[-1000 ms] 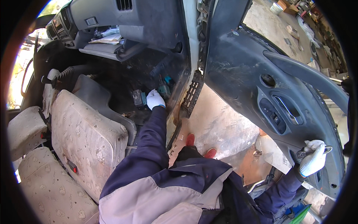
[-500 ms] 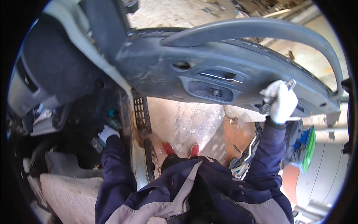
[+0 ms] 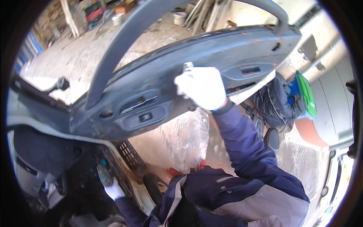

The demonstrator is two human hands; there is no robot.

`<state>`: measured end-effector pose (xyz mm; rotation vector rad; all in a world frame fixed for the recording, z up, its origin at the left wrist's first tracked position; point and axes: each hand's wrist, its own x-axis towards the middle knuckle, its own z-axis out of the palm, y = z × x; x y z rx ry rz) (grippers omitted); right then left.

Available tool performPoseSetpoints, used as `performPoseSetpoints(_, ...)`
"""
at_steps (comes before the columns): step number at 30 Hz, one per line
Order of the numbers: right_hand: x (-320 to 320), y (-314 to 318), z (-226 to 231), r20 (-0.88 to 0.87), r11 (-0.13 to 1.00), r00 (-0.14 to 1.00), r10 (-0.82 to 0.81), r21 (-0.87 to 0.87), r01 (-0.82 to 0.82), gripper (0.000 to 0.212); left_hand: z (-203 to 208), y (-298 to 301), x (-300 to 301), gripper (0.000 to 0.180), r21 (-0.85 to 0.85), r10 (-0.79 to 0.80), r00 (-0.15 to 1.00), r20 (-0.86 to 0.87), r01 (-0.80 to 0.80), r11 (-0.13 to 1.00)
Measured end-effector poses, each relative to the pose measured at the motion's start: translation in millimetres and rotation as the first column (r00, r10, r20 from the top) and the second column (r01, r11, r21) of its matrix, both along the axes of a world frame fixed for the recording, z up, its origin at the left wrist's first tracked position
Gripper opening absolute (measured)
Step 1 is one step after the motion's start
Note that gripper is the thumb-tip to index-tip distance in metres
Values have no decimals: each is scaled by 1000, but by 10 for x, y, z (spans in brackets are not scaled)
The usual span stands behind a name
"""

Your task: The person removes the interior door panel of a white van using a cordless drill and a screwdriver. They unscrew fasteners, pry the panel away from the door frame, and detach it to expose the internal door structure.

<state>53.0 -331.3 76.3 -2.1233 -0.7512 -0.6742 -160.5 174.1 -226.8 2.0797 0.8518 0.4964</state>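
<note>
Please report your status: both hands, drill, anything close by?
Left hand at green drill, grip unclear. Right hand closed on metal piece. Drill inside car. Open door beyond right hand.

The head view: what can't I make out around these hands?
All in the head view:
Metal piece: mostly hidden by the right hand's grip; its kind is unclear.
Left hand's grip: blur and shadow hide whether it closes on the teal tool.
Arched grey bar: middle cut off by the upper edge.
</note>
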Motion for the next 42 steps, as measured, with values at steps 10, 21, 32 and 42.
performPoseSetpoints(10,-14,-191,-36,-255,976,948,191,153,-155,35,1820,-2281,-190,56,-385,-475,610,634,782,490)
performPoseSetpoints(21,-764,-1133,-454,-438,756,828,349,654,27,22,2366,-3613,573,66,-229,-710,212,672,971,74)
performPoseSetpoints(32,-1361,-1779,-837,-390,730,919,50,643,233,21,2269,-4487,1228,103,-442,-866,-16,499,856,-270)
performPoseSetpoints(42,-1804,-1899,-1073,-343,773,926,-160,539,333,52,1379,-4899,1597,80,-563,-817,-302,492,605,-563)
